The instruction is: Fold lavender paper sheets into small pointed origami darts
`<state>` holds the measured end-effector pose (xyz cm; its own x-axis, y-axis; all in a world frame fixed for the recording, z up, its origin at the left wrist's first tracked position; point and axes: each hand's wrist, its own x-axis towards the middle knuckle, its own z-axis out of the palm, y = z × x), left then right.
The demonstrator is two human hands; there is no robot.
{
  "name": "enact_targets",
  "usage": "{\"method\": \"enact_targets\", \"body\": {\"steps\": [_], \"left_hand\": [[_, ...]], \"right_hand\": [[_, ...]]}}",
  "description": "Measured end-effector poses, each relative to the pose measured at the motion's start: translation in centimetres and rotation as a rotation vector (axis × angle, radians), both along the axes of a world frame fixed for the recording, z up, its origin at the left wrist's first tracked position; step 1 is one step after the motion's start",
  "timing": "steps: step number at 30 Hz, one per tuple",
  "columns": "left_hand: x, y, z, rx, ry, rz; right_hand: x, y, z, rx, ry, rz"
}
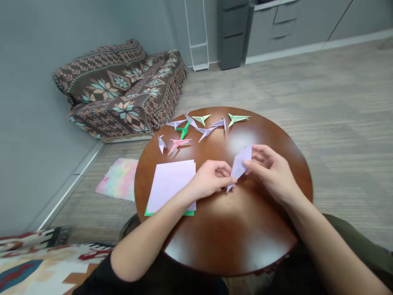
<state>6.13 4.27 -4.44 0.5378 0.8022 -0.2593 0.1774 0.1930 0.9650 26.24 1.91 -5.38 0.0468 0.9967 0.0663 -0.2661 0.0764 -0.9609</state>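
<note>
A folded piece of lilac origami paper point(241, 164) is held up just above the table, tilted, with a pointed lower end. My left hand point(214, 177) pinches its lower left part between thumb and fingers. At its upper right edge, my right hand point(265, 166) grips it with the thumb on the near face; some fingertips are behind the paper. Beside my left forearm lies a stack of square paper point(172, 182), lilac on top with green showing below. Beyond my hands sit several folded paper birds, among them a pink one point(178, 143), a dark green one point(184, 130) and a pale green one point(238, 119).
The round brown table point(215, 241) has a glossy top. Past it stands a sofa point(123, 90) under a patterned cover. A pastel fluffy mat point(118, 178) lies on the floor at the left. Grey cabinets point(288, 26) line the far wall.
</note>
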Motion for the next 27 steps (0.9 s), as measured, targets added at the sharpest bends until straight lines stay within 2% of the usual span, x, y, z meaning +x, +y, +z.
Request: {"method": "enact_targets", "body": {"steps": [2, 4, 8, 12, 16, 20, 23, 27], "left_hand": [[-0.6, 0.1, 1.0, 0.019, -0.003, -0.039], [-1.2, 0.0, 2.2, 0.040, -0.047, -0.007], [-2.6, -0.7, 4.5, 0.031, -0.141, -0.039], [-5.6, -2.1, 5.3, 0.129, -0.064, 0.039], [-10.2, -2.3, 4.2, 0.114, -0.055, 0.090], [-14.0, -1.4, 2.2, 0.105, -0.046, 0.105], [-15.6, -1.0, 0.8, 0.034, -0.066, 0.160], [-16.1, -1.3, -0.3, -0.027, -0.140, 0.233]], "right_hand": [[-0.2, -0.7, 1.0, 0.026, -0.153, 0.053], [-0.6, -1.4, 2.3, 0.046, -0.259, 0.058], [-2.4, -2.4, 4.4, 0.077, -0.383, 0.121], [-5.5, -1.8, 5.1, 0.120, -0.448, 0.189], [-9.8, 0.0, 5.0, 0.099, -0.440, 0.380], [-13.9, 2.3, 3.7, 0.043, -0.310, 0.453], [-15.6, 3.5, 2.2, 0.049, -0.281, 0.463], [-16.2, 3.8, 0.5, 0.054, -0.233, 0.436]]}}
